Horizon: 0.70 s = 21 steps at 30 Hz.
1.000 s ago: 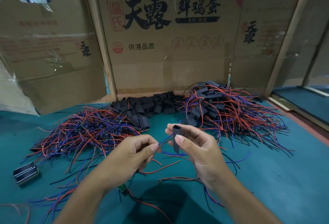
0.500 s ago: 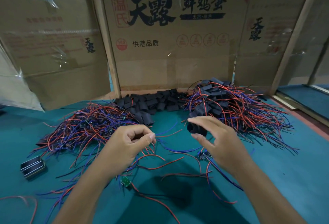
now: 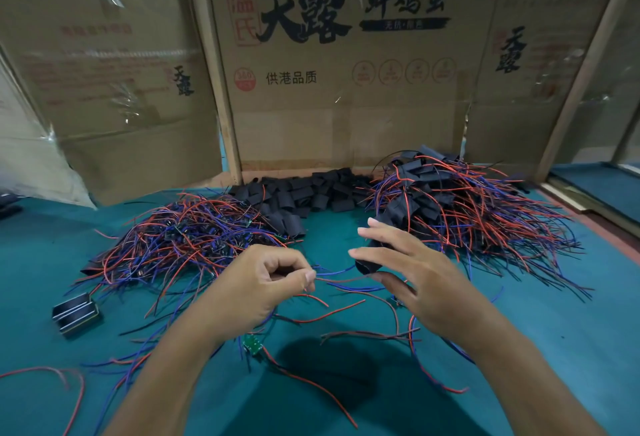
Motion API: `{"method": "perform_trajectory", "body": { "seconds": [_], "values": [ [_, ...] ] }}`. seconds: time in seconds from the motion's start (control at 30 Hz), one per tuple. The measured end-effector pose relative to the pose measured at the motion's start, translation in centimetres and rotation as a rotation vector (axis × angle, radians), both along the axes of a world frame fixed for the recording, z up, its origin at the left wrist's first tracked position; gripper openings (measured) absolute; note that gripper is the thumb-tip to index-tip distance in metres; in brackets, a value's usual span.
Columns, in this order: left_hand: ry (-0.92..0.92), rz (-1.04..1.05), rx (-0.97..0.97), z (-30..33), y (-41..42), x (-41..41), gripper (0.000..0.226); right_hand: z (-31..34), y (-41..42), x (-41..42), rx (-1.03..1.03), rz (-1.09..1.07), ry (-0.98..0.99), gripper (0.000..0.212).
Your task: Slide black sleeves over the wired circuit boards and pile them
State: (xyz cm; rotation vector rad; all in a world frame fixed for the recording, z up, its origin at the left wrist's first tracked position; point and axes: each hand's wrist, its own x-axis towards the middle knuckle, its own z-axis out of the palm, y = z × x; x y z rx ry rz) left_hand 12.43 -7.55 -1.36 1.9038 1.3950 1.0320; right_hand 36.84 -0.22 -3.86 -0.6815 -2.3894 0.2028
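From the head view I see my left hand [image 3: 263,283] with its grip pinching thin red and blue wires [image 3: 332,271], while my right hand [image 3: 412,273] has its fingers spread, a black sleeve [image 3: 369,264] resting between thumb and fingers. On the green desk [image 3: 554,314], bare wired boards [image 3: 187,238] pile at ten o'clock, loose sleeves [image 3: 304,193] at twelve, and sleeved ones [image 3: 460,200] at two.

I see two bare forearms with no sleeves. My left hand [image 3: 263,283] and right hand [image 3: 412,273] wear no gloves. The fingers [image 3: 372,255] carry no rings.
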Motion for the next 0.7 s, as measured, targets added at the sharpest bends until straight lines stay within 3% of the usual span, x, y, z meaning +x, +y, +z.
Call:
{"method": "perform_trajectory", "body": {
  "seconds": [0.7],
  "values": [
    [0.056,0.07,0.018,-0.26,0.06,-0.35,0.02,-0.04,0.08,0.15,-0.133,0.02,-0.036,0.043]
  ]
}}
